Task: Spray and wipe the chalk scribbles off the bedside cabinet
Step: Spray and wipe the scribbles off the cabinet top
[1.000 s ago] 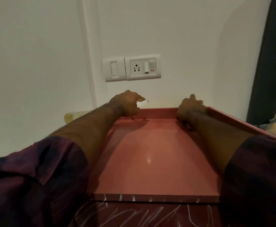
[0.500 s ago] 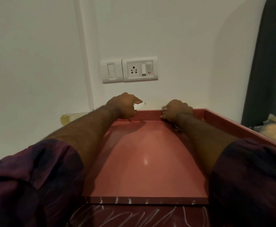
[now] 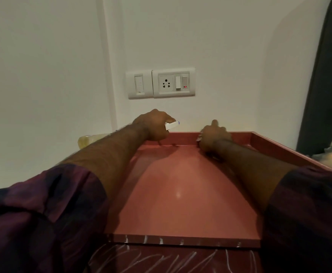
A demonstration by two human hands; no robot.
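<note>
The fingers (image 3: 168, 118) of the left hand (image 3: 153, 125) are curled closed round a white plastic sprayer with a blue-tipped nozzle (image 3: 172, 125), held just above the back left of the glossy reddish-pink bedside cabinet with a low raised rim (image 3: 180, 137). The fingers (image 3: 221, 132) of the right hand (image 3: 214, 137) are bunched, thumb raised, over what seems to be a pale cloth (image 3: 199, 138). Only a scrap of it shows, pressed where the rear rim meets the top. The step in hand looks like wiping along that seam, so the cloth's edge should be pushed right into the corner and drawn along it in one steady pass. The white chalk scribbles (image 3: 161, 259) lie well apart from both hands, on the front lip and the dark red front face nearest the person, so most of the work is probably still ahead. When spraying there, aim low and close at the marks, then wipe in overlapping strokes with a fresh fold. Near the back, keep mist off the white wall socket plate (image 3: 174, 83), whose red light glows.
</note>
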